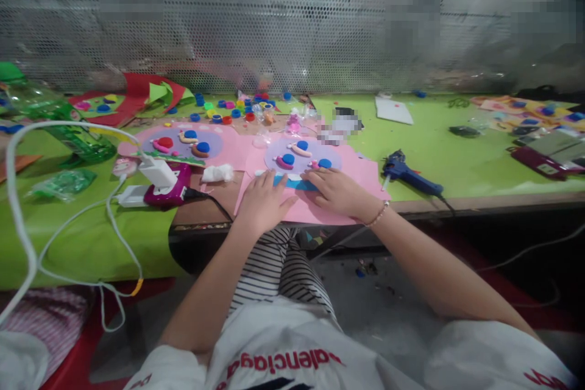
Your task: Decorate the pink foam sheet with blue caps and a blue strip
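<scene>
I am pressing the blue strip (292,183) onto the pink sheet (305,213) near the edge of the bench (434,161), left grip (262,202) and right grip (339,192) splayed flat, clasping nothing. I am judging it light, floppy, best pinched at an end.

Far side: a grey perforated metal screen (292,18) spans the full width, with blurred shapes behind it. The work table (479,164) runs left to right under a lime-green covering (its near edge board shows bare brown at right). The floor (393,311) below is grey concrete, littered with small scraps. Lighting is even and diffuse.
</scene>
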Motion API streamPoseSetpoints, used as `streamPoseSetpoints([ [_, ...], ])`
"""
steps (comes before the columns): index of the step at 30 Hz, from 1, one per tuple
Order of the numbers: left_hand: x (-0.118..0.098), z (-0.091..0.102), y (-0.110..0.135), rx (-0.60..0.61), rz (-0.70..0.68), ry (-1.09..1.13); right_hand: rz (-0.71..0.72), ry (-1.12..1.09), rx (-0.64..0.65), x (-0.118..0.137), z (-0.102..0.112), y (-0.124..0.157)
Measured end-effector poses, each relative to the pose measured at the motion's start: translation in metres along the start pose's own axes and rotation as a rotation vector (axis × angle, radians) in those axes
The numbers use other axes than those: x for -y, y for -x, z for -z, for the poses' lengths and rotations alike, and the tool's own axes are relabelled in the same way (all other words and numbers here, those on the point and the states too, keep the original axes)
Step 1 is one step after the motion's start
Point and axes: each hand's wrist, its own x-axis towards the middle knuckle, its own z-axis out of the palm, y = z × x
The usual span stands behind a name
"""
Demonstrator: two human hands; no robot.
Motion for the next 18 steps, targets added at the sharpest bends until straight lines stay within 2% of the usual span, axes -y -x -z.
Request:
streamPoseSetpoints([
  [8,0.000,0.000,0.000,0.010,0.003,0.018,-0.032,-0.009,-0.039,-0.001,0.000,0.004],
  [13,0.000,0.001,0.000,0.011,0.011,0.019,-0.041,-0.072,-0.098,-0.001,-0.004,-0.010],
  [18,0.001,0.000,0.000,-0.005,0.000,0.014,0.032,-0.178,-0.054,0.004,-0.014,-0.024],
])
